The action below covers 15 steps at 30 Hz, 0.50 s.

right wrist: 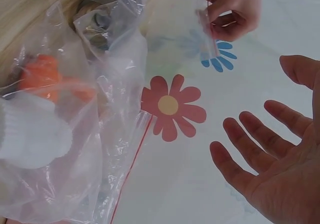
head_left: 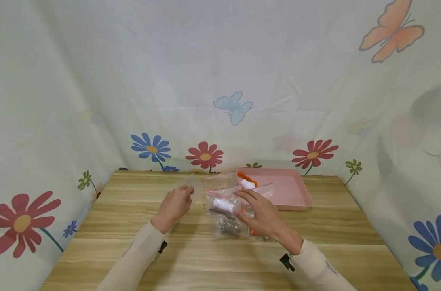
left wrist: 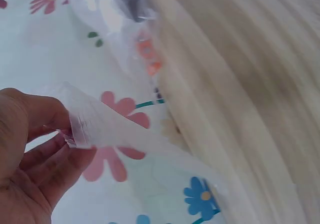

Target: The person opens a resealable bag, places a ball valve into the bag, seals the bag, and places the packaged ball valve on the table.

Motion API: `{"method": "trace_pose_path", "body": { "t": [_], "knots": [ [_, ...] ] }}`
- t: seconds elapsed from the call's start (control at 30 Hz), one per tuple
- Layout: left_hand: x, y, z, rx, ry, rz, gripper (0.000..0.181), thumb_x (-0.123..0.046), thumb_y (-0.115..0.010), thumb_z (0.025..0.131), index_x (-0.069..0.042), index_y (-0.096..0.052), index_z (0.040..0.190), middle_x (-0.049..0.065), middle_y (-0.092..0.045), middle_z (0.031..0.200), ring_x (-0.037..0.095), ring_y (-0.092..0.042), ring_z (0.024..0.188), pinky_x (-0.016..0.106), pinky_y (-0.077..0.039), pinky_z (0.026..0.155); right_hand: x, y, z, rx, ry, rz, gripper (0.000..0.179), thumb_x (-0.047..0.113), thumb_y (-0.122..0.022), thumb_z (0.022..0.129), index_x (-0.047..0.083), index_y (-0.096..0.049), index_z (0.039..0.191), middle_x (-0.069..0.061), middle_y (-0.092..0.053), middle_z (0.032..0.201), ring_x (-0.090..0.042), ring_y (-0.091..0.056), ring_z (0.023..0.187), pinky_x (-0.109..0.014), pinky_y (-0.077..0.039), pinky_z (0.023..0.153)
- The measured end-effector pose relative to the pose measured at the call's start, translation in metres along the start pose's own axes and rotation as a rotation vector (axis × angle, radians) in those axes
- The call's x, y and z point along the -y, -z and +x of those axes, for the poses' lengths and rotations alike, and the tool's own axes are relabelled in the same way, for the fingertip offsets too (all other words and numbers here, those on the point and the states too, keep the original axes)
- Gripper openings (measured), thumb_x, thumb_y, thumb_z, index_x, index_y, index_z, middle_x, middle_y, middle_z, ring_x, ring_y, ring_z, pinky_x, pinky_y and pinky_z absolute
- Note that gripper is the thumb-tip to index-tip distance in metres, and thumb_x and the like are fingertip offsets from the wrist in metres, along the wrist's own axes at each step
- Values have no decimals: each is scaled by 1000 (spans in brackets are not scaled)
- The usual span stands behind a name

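Note:
My left hand [head_left: 174, 205] pinches the edge of a thin clear zip bag [left wrist: 117, 121] between thumb and fingers; I see nothing inside it. In the right wrist view, a red seal line runs along that bag. My right hand [head_left: 262, 214] has its fingers spread and holds nothing. It hovers by the filled zip bags [head_left: 225, 224] in the head view; whether it touches them I cannot tell. Through their clear plastic show a white ribbed piece [right wrist: 35, 131], an orange piece [right wrist: 40, 78] and a dark grey rounded object [right wrist: 107, 19].
Behind the bags lies a shallow pink tray [head_left: 283, 188], with an orange and white item [head_left: 247, 184] at its left end. The wooden table [head_left: 140, 250] meets flower-printed curtains [head_left: 169, 81] at the back and both sides.

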<state>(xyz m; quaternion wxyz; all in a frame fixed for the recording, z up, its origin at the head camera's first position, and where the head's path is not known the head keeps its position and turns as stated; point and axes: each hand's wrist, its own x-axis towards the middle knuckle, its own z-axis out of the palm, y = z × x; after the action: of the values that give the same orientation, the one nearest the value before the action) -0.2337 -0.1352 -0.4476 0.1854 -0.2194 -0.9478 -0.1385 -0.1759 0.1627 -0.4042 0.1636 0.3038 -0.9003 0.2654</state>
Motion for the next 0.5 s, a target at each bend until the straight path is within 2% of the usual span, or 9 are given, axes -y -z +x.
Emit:
{"method": "trace_pose_path", "body": {
  "t": [0.27,0.5],
  "knots": [
    [-21,22,3,-146,27,-84,13,0,-67,85,-3,-71,98,11,-72,87,21,-68,68,34,-58,61,6,4,6,-22,1,31,54,35,-70,89,15,-56,137,-7,-57,139,-29,-61,120,-51,-53,92],
    [-39,36,6,-223,30,-112,15,1,-70,84,-2,-71,99,12,-73,87,20,-67,66,33,-58,60,13,8,11,-56,15,44,54,34,-70,88,15,-56,136,-8,-58,138,-29,-60,121,-50,-52,94]
  ]
}}
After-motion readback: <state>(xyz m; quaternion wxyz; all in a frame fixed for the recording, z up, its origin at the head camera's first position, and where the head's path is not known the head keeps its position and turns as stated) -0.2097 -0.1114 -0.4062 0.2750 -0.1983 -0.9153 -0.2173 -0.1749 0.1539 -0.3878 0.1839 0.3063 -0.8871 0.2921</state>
